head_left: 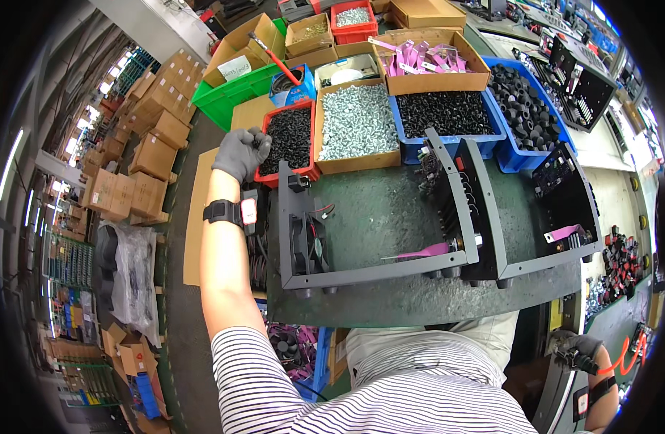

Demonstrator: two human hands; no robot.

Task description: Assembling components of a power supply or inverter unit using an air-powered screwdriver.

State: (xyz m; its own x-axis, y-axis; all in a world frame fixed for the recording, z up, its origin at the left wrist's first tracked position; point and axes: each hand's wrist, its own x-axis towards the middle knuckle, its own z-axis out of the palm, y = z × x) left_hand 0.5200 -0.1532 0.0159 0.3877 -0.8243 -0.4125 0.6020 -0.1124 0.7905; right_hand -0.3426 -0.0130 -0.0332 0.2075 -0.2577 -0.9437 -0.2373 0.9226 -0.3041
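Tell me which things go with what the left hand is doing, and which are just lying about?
Probably part of it:
- grey-gloved left hand
- red plastic bin beside it
- small black parts inside
- two dark, open metal frames

Probably just about:
- stacked brown cardboard boxes
- clear plastic-wrapped bundle

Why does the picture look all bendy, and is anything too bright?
In the head view, the wide lens makes the stacked cartons lean; also in the head view, a light tube glares white, while the left hand looks fairly sharp.
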